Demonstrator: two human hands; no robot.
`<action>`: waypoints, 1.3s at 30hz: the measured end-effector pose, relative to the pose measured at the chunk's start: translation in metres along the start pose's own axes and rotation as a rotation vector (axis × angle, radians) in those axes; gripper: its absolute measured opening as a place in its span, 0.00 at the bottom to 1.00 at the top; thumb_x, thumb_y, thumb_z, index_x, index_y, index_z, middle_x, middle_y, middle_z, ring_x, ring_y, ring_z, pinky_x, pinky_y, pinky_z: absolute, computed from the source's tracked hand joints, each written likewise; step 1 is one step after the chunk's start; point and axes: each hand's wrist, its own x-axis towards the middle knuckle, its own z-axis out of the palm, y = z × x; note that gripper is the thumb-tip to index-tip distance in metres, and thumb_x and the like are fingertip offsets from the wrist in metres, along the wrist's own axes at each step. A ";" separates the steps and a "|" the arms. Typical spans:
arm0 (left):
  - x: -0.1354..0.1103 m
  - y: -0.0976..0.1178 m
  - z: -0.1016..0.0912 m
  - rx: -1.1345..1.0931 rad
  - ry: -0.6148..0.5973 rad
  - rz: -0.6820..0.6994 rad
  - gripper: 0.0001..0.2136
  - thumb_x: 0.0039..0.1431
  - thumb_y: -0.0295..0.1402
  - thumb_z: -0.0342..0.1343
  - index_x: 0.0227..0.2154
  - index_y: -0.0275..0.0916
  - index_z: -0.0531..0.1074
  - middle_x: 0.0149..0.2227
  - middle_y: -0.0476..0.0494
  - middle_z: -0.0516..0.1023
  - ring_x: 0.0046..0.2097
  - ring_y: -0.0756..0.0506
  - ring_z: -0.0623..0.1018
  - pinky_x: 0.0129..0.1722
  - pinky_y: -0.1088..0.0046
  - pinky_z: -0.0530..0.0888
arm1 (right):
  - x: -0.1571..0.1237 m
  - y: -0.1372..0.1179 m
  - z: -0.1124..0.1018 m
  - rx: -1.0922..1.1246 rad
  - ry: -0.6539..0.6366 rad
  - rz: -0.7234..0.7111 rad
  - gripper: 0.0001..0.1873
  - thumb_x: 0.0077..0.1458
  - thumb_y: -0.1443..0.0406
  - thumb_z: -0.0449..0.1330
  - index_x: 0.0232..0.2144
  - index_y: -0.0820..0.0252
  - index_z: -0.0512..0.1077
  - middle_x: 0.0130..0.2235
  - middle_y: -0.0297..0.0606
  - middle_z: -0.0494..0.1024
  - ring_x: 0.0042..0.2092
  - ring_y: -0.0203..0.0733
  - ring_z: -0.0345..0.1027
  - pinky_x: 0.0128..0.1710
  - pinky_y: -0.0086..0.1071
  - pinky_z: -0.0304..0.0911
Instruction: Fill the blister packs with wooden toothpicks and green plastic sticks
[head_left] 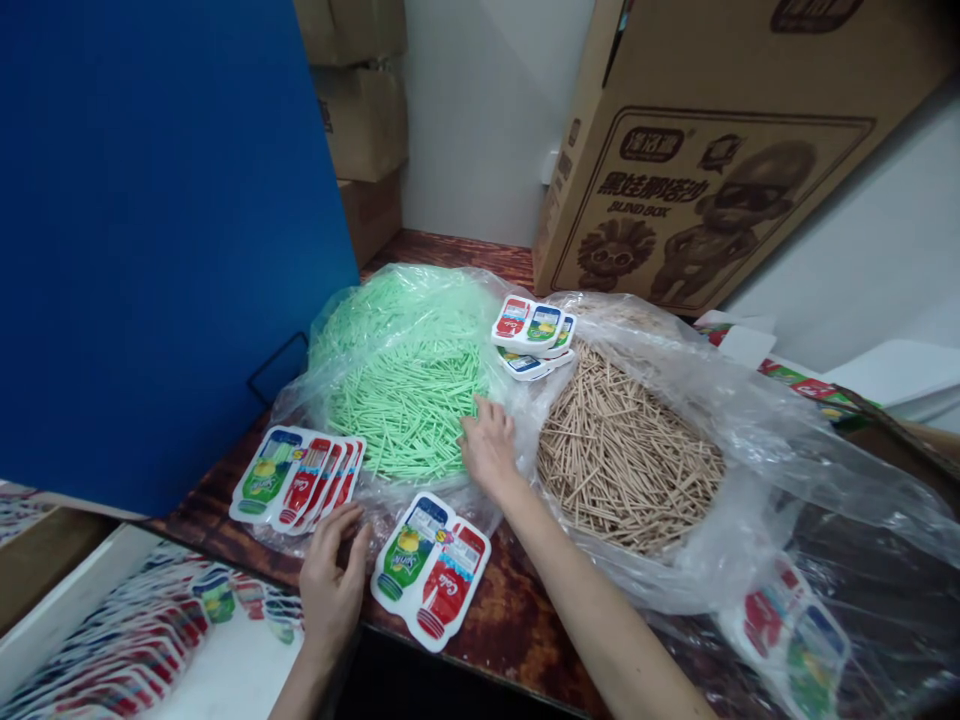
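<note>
My right hand (487, 445) reaches into the edge of a heap of green sticks (405, 385) lying on a clear plastic bag; its fingers curl down among the sticks and their tips are hidden. My left hand (332, 580) rests near the table's front edge, fingers bent, touching the left side of a bottle-shaped plastic pack (431, 565) printed with a green and a red bottle. A fanned stack of the same packs (300, 478) lies just left of that hand. A heap of tan sticks (626, 455) fills a second bag to the right.
More packs (534, 335) sit stacked between the two heaps. A blue board (165, 230) stands at the left, a large printed carton (720, 150) leans at the back right. A tray of printed sheets (127, 640) lies at the lower left. Loose packs (795, 630) lie under plastic at lower right.
</note>
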 end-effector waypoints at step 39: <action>-0.002 -0.002 0.001 0.015 -0.007 -0.042 0.10 0.60 0.38 0.53 0.39 0.39 0.73 0.41 0.40 0.78 0.45 0.41 0.77 0.48 0.60 0.72 | 0.080 0.015 -0.033 1.495 0.074 0.361 0.08 0.53 0.67 0.57 0.25 0.57 0.62 0.21 0.25 0.71 0.25 0.34 0.67 0.35 0.30 0.63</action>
